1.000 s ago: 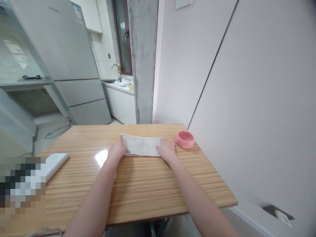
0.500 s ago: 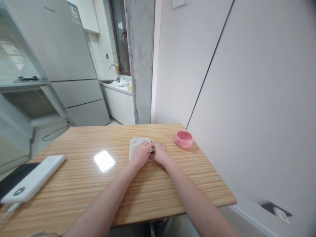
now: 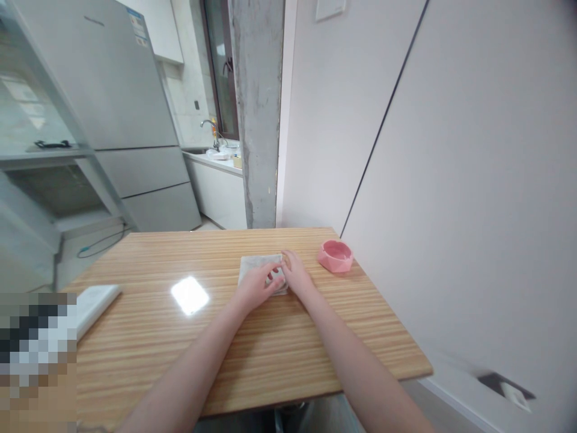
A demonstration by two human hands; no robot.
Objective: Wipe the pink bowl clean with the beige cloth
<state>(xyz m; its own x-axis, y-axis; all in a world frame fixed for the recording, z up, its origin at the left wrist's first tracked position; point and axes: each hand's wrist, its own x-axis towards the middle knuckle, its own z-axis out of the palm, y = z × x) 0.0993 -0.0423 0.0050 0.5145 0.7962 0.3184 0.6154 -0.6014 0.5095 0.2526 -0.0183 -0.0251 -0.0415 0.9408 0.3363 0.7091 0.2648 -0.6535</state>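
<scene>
Two bare forearms reach forward from the bottom edge across a light wooden table [image 3: 252,355] with fine lengthwise grain. A bright patch of reflected light sits on the tabletop to the left of the arms, and at the far left edge lies a flat white device [image 3: 95,300], partly cut off.

The hands meet near the far middle of the table on a small folded cloth [image 3: 256,266], pale beige. The left hand [image 3: 256,286] lies flat on the cloth's near right part, fingers spread and pressing down rather than pinching. The right hand [image 3: 295,275] rests against the cloth's right edge, fingers loosely curled and touching the left fingertips — whether it grips a fold or only presses cannot be told.

The cloth already looks folded into a compact, roughly square packet lying flat, so the folding seems mostly done; judging by the hands, what remains is flattening or one last fold.

Just right of the hands, apart from the cloth, sits a pink faceted dish [image 3: 335,256]. Beyond the table stand a grey concrete pillar [image 3: 258,108], a tall silver refrigerator [image 3: 117,108] and a distant kitchen sink [image 3: 211,141].
</scene>
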